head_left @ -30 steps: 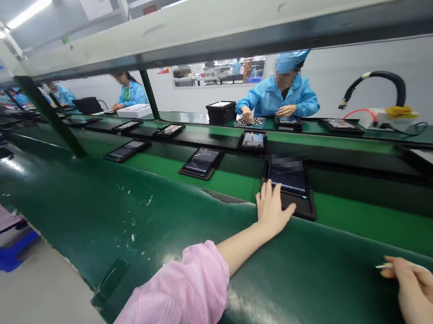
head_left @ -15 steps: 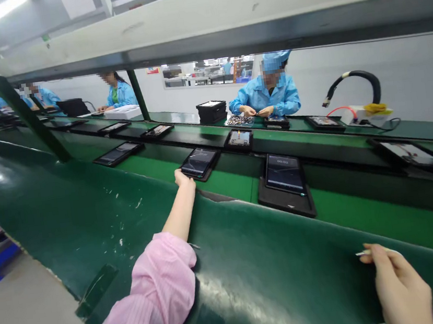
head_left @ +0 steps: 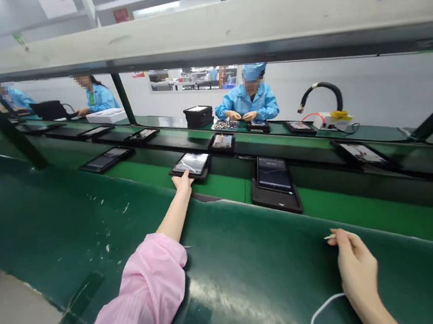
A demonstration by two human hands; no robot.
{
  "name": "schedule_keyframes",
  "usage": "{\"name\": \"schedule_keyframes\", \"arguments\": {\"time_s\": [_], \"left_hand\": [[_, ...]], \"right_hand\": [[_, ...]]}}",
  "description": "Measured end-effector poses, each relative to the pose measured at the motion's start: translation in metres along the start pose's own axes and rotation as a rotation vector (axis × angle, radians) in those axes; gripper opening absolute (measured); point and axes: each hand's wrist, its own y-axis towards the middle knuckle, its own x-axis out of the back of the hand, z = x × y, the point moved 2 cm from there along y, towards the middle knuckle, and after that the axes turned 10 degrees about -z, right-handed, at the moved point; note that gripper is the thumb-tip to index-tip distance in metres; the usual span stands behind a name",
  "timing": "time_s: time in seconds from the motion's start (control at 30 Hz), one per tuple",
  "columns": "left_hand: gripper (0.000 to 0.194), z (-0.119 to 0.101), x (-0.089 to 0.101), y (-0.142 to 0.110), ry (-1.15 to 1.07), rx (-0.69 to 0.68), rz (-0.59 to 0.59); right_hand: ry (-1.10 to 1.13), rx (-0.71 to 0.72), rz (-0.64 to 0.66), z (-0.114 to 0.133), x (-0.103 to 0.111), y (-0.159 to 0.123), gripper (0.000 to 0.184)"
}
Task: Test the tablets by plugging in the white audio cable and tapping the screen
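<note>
My left hand [head_left: 183, 183], arm stretched out in a pink striped sleeve, grips the near edge of a tablet [head_left: 192, 163] in a black tray. The thumb lies on top at the tablet's edge; the other fingers are partly hidden. Glare whitens that tablet's screen. My right hand [head_left: 356, 266] is closed in a pinch above the green bench, holding the plug end of a white cable [head_left: 324, 307]. The metal tip pokes out to the left of the fingers. Between the hands, a second tablet [head_left: 273, 175] with a lit, dark screen rests on a black tray [head_left: 276, 200].
A green conveyor belt [head_left: 327, 209] runs behind the bench [head_left: 252, 262], bearing another tablet [head_left: 106, 158] at left. Opened devices in trays line the ledge beyond. A co-worker in blue [head_left: 250, 100] sits across. A shelf beam [head_left: 200, 32] spans overhead; a green post [head_left: 2, 125] stands left.
The view has swung slightly to the right. The held tablet's screen has turned from dark with a clock to whitish glare, and its tray looks tilted differently. My right hand still holds the cable.
</note>
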Motion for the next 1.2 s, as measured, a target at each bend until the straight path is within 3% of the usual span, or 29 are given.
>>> {"name": "schedule_keyframes", "arguments": {"time_s": [0.1,0.17,0.27,0.43,0.53,0.63,0.7,0.73,0.83,0.93,1.03,1.2], "left_hand": [[0.028,-0.008,0.019,-0.030,0.033,0.011,0.059],[0.021,-0.013,0.048,-0.054,0.072,0.036,0.111],[0.008,-0.018,0.114,-0.095,0.139,0.070,0.162],[0.050,-0.016,0.240,-0.168,0.261,0.095,0.176],[0.058,-0.018,0.301,-0.195,0.526,0.127,0.094],[0.049,-0.036,0.341,-0.198,0.867,0.180,0.239],[0.048,-0.056,0.353,-0.189,1.078,0.099,0.349],[0.046,-0.066,0.355,-0.183,1.158,-0.011,0.368],[0.031,-0.080,0.347,-0.170,1.259,-0.499,0.469],[0.085,-0.060,0.331,-0.169,1.311,-0.887,0.726],[0.129,-0.035,0.323,-0.168,1.422,-1.027,0.864],[0.131,-0.027,0.325,-0.166,1.427,-1.072,0.873]], "right_hand": [[-0.017,0.009,0.017,0.003,0.001,-0.001,0.071],[-0.036,0.044,0.042,0.006,0.002,-0.003,0.070],[-0.039,0.084,0.068,0.011,0.002,-0.005,0.066],[0.008,0.086,0.182,0.013,-0.007,-0.023,0.058],[0.166,-0.074,0.319,0.017,-0.016,-0.048,0.052],[0.233,-0.278,0.500,0.026,-0.030,-0.075,0.056],[0.209,-0.304,0.632,0.035,-0.043,-0.089,0.055],[0.194,-0.288,0.682,0.039,-0.051,-0.094,0.054],[0.165,-0.228,0.743,0.047,-0.074,-0.102,0.052],[0.136,-0.199,0.736,0.050,-0.092,-0.104,0.049],[0.100,-0.191,0.763,0.053,-0.099,-0.106,0.044],[0.047,-0.225,0.843,0.060,-0.097,-0.108,0.033]]}}
